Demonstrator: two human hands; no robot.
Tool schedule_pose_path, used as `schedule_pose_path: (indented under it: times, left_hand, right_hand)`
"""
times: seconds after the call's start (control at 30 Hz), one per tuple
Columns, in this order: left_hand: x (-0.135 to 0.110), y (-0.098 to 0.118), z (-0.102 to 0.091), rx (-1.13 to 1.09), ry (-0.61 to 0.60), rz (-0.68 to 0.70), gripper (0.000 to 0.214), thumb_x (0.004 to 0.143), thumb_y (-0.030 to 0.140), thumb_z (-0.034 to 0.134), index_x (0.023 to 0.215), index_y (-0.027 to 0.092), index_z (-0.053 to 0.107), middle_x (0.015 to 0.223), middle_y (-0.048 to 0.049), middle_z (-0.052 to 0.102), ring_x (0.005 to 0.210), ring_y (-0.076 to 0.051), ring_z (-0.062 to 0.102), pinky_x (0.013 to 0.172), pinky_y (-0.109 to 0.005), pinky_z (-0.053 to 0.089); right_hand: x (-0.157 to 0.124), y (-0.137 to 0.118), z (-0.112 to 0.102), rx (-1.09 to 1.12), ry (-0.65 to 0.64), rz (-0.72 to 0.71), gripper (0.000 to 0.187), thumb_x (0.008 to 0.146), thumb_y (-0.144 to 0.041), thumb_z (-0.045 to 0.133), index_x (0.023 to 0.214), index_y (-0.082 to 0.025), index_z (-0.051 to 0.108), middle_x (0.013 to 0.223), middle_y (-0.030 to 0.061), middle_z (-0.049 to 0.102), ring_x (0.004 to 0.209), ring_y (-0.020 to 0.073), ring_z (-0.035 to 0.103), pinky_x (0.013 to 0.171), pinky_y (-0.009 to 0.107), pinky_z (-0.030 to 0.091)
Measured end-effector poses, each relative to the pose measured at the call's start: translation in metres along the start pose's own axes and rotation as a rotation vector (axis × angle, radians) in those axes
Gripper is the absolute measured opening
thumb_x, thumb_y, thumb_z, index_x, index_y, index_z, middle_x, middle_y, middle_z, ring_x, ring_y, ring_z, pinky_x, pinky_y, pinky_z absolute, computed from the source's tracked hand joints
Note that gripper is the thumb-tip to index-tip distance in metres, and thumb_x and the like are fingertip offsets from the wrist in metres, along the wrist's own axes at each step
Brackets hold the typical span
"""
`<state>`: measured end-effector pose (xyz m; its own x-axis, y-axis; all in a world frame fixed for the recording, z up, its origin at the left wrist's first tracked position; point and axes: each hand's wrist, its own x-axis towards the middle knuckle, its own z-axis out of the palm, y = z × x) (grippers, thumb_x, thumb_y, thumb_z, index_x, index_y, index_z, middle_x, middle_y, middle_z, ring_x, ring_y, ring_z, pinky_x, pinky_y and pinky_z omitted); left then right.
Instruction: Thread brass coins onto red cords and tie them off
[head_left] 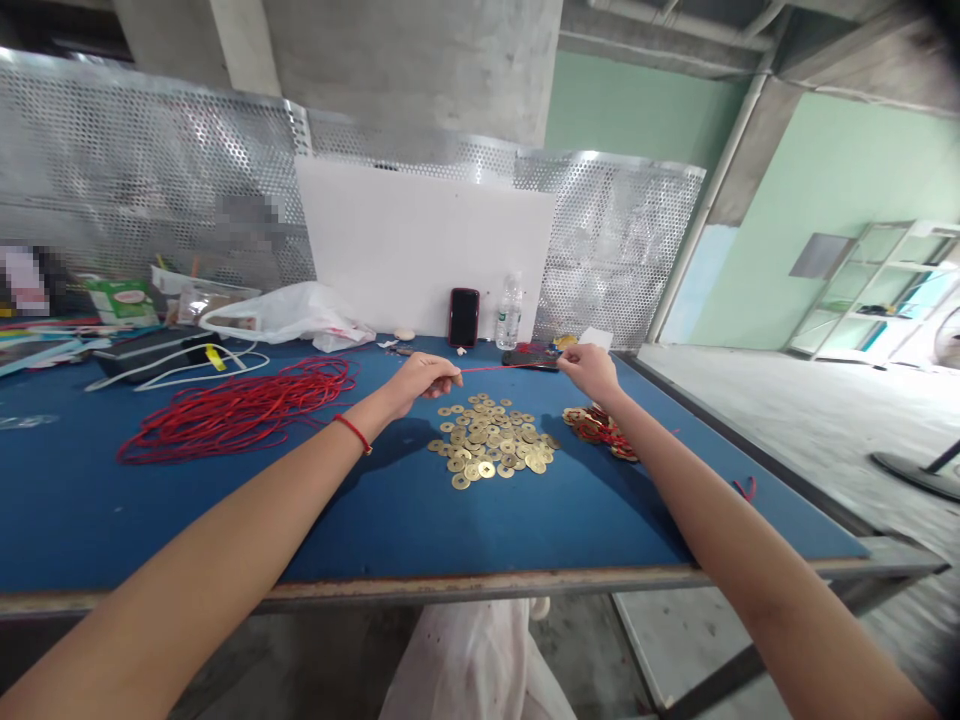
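Note:
A thin red cord (499,368) runs taut and nearly level between my two hands. Its left part is pinched in the closed fingers of my left hand (424,380). My right hand (591,371) grips the other part, also with fingers closed. Below the cord, a pile of brass coins with square holes (491,437) lies spread on the blue table top (450,530). Beside my right forearm is a bunch of coins tied with red cord (600,430), partly hidden by the arm. A big loose bundle of red cord (240,408) lies left of my left hand.
Behind the coins stand a phone (464,317) and a clear plastic bottle (508,312), against a white board (420,240). A dark flat object (529,360) lies near my right hand. White plastic bag (300,312), white cable (176,375) and a black box are at the left. A red scrap (746,489) lies right.

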<state>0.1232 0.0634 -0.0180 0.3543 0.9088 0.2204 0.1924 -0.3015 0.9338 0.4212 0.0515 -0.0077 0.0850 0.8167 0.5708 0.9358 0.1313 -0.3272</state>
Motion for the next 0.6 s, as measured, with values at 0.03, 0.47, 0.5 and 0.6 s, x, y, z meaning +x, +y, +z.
schedule_pose_path:
  times: [0.03, 0.47, 0.5, 0.6]
  left_hand:
    - [0.0, 0.0, 0.001, 0.003, -0.012, -0.003, 0.023, 0.068, 0.034, 0.061, 0.061, 0.012, 0.066, 0.051, -0.0007, 0.052, 0.044, -0.006, 0.041, 0.04, -0.018, 0.026]
    - [-0.001, -0.002, 0.0, 0.042, -0.009, -0.062, 0.021, 0.066, 0.031, 0.059, 0.057, 0.013, 0.064, 0.048, -0.0003, 0.051, 0.042, -0.006, 0.04, 0.04, -0.019, 0.025]
    - [-0.001, -0.003, -0.001, 0.04, -0.008, -0.078, 0.021, 0.067, 0.032, 0.058, 0.057, 0.013, 0.063, 0.048, -0.0002, 0.05, 0.041, -0.006, 0.04, 0.04, -0.019, 0.024]
    - [-0.001, -0.006, -0.004, 0.079, -0.049, -0.122, 0.021, 0.066, 0.032, 0.059, 0.057, 0.014, 0.063, 0.048, 0.0002, 0.048, 0.041, -0.006, 0.037, 0.039, -0.02, 0.021]
  right_hand:
    - [0.0, 0.001, 0.0, -0.026, -0.003, 0.017, 0.022, 0.073, -0.029, 0.052, 0.075, -0.018, 0.071, 0.074, 0.0056, 0.066, 0.07, 0.0183, 0.056, 0.059, 0.026, 0.034]
    - [0.001, 0.03, 0.003, -0.165, -0.147, 0.226, 0.023, 0.075, -0.031, 0.052, 0.08, -0.019, 0.071, 0.081, 0.0083, 0.067, 0.077, 0.0205, 0.06, 0.062, 0.026, 0.038]
    - [0.0, 0.033, 0.006, -0.201, -0.153, 0.204, 0.022, 0.074, -0.029, 0.053, 0.081, -0.019, 0.071, 0.082, 0.0087, 0.067, 0.079, 0.021, 0.06, 0.062, 0.027, 0.038]
    - [-0.003, 0.034, 0.016, -0.242, -0.219, 0.063, 0.021, 0.074, -0.021, 0.053, 0.085, -0.018, 0.07, 0.09, 0.0098, 0.068, 0.085, 0.0214, 0.059, 0.068, 0.027, 0.039]
